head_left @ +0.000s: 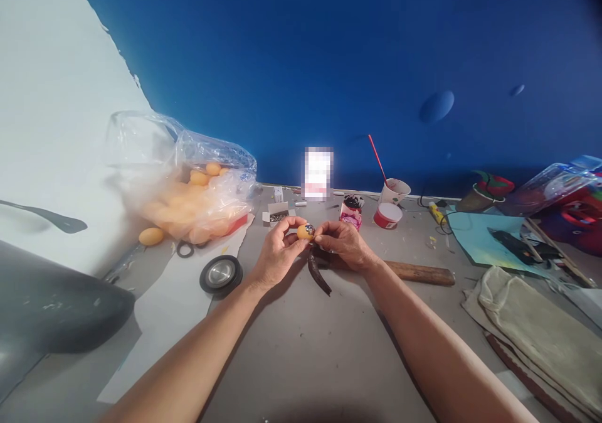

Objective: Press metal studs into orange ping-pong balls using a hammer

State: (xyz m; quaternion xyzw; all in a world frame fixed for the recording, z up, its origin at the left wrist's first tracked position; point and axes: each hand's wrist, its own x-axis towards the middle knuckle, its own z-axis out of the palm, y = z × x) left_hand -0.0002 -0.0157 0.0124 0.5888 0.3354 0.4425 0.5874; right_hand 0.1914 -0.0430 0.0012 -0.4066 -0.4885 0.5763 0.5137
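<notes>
The one view looks from the person's head, forward and down over the desk (305,354), facing the blue wall (282,65) at twelve o'clock, near enough that the forearms (207,341) enter from seven and five o'clock.

Looks like a gray table (301,354), bearing a hammer (414,272), white paper (164,310), a red tub (387,216), a paper cup (395,192) and a light-blue sheet (474,235).

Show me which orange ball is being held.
The orange ball pinched in the left hand, with a shiny, dark silvery patch towards the right hand. The others sit in the clear plastic bag, except one loose ball beside it.
</notes>
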